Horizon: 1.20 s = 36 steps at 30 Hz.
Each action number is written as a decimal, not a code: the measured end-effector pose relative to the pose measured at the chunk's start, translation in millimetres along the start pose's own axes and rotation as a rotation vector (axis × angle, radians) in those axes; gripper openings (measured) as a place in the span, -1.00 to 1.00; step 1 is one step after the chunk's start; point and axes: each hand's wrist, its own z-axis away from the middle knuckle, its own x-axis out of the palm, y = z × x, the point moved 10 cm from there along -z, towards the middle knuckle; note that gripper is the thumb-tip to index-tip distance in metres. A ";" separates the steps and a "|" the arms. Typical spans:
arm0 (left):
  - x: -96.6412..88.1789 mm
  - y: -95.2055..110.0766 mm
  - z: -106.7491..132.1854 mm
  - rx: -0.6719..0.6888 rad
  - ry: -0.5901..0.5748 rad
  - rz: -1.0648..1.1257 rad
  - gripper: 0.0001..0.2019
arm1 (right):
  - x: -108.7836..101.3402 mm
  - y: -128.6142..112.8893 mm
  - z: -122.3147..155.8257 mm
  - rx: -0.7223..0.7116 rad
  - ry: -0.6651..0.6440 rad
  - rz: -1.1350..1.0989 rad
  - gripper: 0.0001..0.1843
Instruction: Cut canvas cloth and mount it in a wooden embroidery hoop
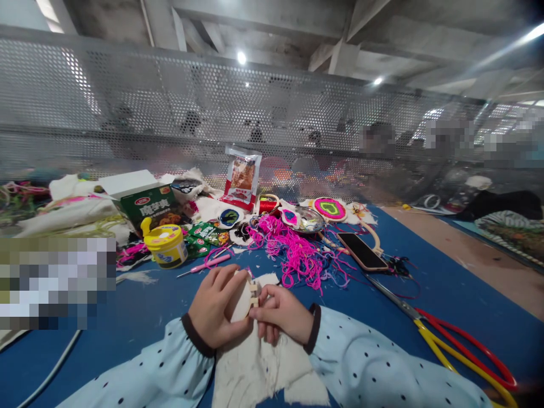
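Observation:
A small wooden embroidery hoop point(254, 296) with cream cloth point(259, 368) stretched in it is between my hands. My left hand point(216, 306) is closed around the hoop's left side, fingers over its top and thumb along its lower edge. With thumb and fingers, my right hand point(287, 314) pinches the hoop at its wooden clamp blocks, where the screw fitting sits. Loose, frayed cloth hangs below both hands onto the blue table point(161, 317). Just beyond my left hand lies a pink-handled punch needle point(210, 264).
Bright pink yarn point(300, 255) is heaped ahead, beside a smartphone point(362, 251). Large scissors point(414, 311) with red and yellow handles lie at right. A yellow tub point(168, 246), green box point(147, 204) and snack packet point(242, 175) stand before the perforated metal screen point(276, 102).

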 end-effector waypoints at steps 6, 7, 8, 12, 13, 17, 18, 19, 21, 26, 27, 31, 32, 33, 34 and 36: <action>1.0 1.8 -0.5 0.006 -0.013 -0.006 -0.39 | -2.3 3.1 0.4 0.058 0.029 0.011 -0.43; 0.7 2.3 -0.4 0.009 -0.011 -0.009 -0.39 | -2.1 3.1 0.5 0.067 0.023 0.007 -0.43; 0.5 2.8 -0.3 0.013 -0.009 -0.012 -0.39 | -1.7 2.9 0.6 0.071 0.012 0.005 -0.44; 1.0 4.0 0.0 0.020 -0.016 -0.016 -0.38 | 1.5 3.4 0.6 0.089 -0.050 -0.003 -0.48; 1.4 3.9 -0.1 0.017 -0.020 -0.015 -0.38 | 2.5 4.1 0.5 0.094 -0.064 -0.008 -0.48; 3.0 4.1 -0.5 0.017 -0.034 -0.017 -0.39 | 3.7 4.3 -0.2 0.083 -0.075 -0.021 -0.47; 3.3 4.4 -0.5 0.021 -0.036 -0.018 -0.39 | 3.0 4.0 -0.3 0.078 -0.067 -0.022 -0.46; 3.4 4.5 -0.4 0.025 -0.037 -0.017 -0.39 | 2.4 3.8 -0.2 0.074 -0.059 -0.022 -0.44; 3.4 4.1 0.1 0.028 -0.034 -0.015 -0.37 | 1.0 4.2 0.0 0.078 -0.045 -0.021 -0.41; 3.1 5.3 1.2 0.038 -0.024 -0.010 -0.36 | -3.2 5.8 0.9 0.088 -0.004 -0.004 -0.44; 3.1 5.9 1.1 0.040 -0.025 -0.009 -0.37 | -3.9 5.8 1.1 0.088 0.001 0.000 -0.45; 1.9 8.3 0.6 0.036 -0.019 -0.005 -0.38 | -4.0 5.5 1.6 0.105 -0.021 -0.018 -0.50; 0.9 8.6 0.4 0.035 -0.012 -0.004 -0.38 | -3.2 5.0 1.6 0.106 -0.034 -0.025 -0.52; 0.3 8.9 0.4 0.036 -0.008 -0.004 -0.38 | -2.0 4.5 1.6 0.106 -0.051 -0.029 -0.54; 0.3 9.1 0.4 0.038 -0.010 -0.005 -0.39 | -0.5 4.0 1.5 0.102 -0.068 -0.026 -0.55; 1.1 8.9 0.5 0.042 -0.020 -0.007 -0.38 | 3.6 4.0 1.2 0.094 -0.109 -0.015 -0.57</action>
